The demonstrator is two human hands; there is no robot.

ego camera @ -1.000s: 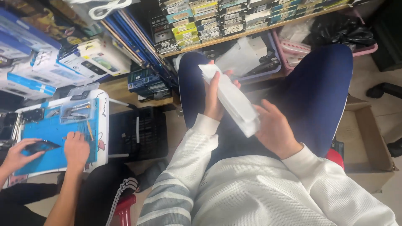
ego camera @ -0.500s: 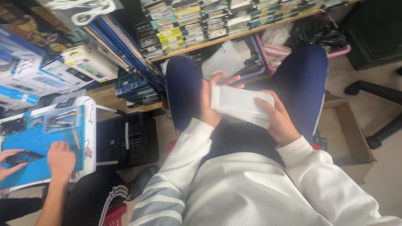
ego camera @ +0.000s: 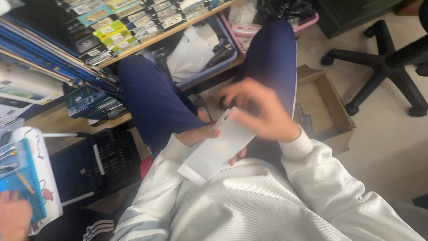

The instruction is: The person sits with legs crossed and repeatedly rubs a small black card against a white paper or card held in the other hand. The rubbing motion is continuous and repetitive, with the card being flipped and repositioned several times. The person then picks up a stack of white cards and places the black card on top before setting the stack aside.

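White, slim rectangular box (ego camera: 218, 151), card or plastic by the look of it, held over the lap of a seated person in navy trousers and a white ribbed top.

Position: box is tilted, lower end near the waist, upper end raised toward the knees, between the two hands.

Left hand (ego camera: 200, 135): placed beneath and along the box's far edge, fingers curled under it, thumb on top; grip is closed on the box and carries its weight.

Right hand (ego camera: 258, 111): blurred by motion, fingers spread and arched over the upper end; whether the box is pinched or only touched cannot be told.

Handling note: the box is judged best steadied from below by the left hand, close to the body, while the upper end is worked with fingertips only, so the thin walls are not crushed.

Surroundings: open cardboard box (ego camera: 323, 107) on the floor beside the right knee; office chair base (ego camera: 379, 67) beyond; shelf of small packaged goods (ego camera: 129, 22) ahead; another person's hand (ego camera: 13, 218) at lower left on a blue mat (ego camera: 20, 178).
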